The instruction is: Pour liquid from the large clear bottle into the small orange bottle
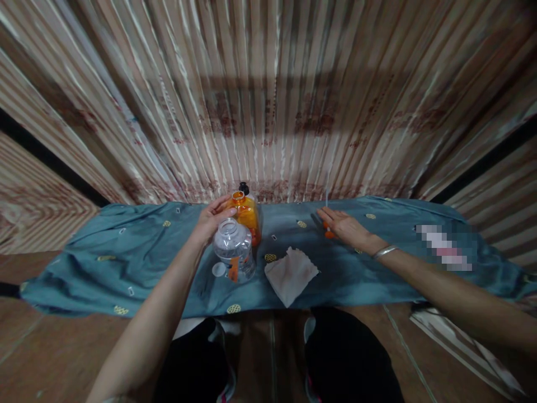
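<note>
Just left of frame centre, our half-curled left hand [210, 219] holds a translucent orange plastic bottle [246, 217], likely light, slick and best gripped below its neck [238, 196]; we cannot tell what our right hand [347, 228] grips.

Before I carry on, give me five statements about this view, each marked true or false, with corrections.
1. The left hand is on the orange bottle, beyond the clear bottle. True.
2. The clear bottle has a cap screwed on. False: its mouth is open.
3. A silver bangle circles the wrist of the right hand. True.
4. The right hand rests on the white tissue-like sheet. False: the hand is at a small orange part; the white tissue-like sheet lies apart from it.
5. The blue-green cloth has yellow prints. True.
</note>
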{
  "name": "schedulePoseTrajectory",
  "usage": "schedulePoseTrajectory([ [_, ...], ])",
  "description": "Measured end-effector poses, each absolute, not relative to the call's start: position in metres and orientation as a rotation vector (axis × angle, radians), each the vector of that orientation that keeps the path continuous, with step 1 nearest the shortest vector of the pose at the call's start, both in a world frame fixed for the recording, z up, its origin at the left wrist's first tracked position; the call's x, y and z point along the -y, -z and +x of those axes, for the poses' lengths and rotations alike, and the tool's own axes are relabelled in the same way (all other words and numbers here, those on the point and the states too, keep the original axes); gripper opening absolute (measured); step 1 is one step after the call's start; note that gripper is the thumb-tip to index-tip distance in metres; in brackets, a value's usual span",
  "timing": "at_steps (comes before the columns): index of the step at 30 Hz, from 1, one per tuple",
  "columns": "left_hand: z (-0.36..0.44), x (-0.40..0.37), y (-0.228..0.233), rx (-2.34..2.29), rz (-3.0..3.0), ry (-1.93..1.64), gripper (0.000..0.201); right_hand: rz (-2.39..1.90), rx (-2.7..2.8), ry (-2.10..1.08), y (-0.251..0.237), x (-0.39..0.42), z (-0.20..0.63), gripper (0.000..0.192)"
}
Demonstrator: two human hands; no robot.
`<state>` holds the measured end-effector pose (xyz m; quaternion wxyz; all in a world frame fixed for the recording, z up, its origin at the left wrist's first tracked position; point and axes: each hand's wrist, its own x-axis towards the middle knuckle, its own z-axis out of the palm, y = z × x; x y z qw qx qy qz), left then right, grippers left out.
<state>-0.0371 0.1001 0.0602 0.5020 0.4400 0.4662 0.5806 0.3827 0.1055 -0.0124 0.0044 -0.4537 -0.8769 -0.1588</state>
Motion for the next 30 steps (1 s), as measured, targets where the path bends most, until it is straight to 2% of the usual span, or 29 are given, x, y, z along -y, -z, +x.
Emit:
schedulePoseTrajectory([
  [2,-0.038,-0.1,-0.059,-1.13,1.052,-1.408,0.06,-1.378,2.574,0.271,0.014,-0.094,0.361,0.059],
  [4,-0.038,-0.1,-0.058,-1.138,1.046,-1.408,0.058,-1.314,2.559,0.206,0.017,-0.083,0.337,0.058],
  [11,-0.036,-0.099,-0.052,-1.136,1.03,-1.429,0.058,-1.147,2.188,-0.321,0.032,-0.064,0.255,0.063],
  [16,-0.04,-0.093,-0.048,-1.136,0.967,-1.523,0.062,-1.312,2.175,-0.416,0.032,-0.072,0.228,0.067],
  [21,-0.055,-0.054,-0.042,-1.161,0.887,-1.689,0.062,-1.468,2.317,-0.448,0.043,-0.063,0.248,0.062],
  [23,-0.06,-0.029,-0.038,-1.183,0.864,-1.752,0.064,-1.521,2.362,-0.453,0.05,-0.052,0.256,0.055],
  [27,-0.059,0.026,-0.031,-1.244,0.847,-1.833,0.063,-1.571,2.419,-0.433,0.057,-0.027,0.258,0.02],
  [30,-0.054,0.06,-0.026,-1.301,0.859,-1.858,0.057,-1.591,2.419,-0.417,0.054,-0.017,0.254,0.014],
])
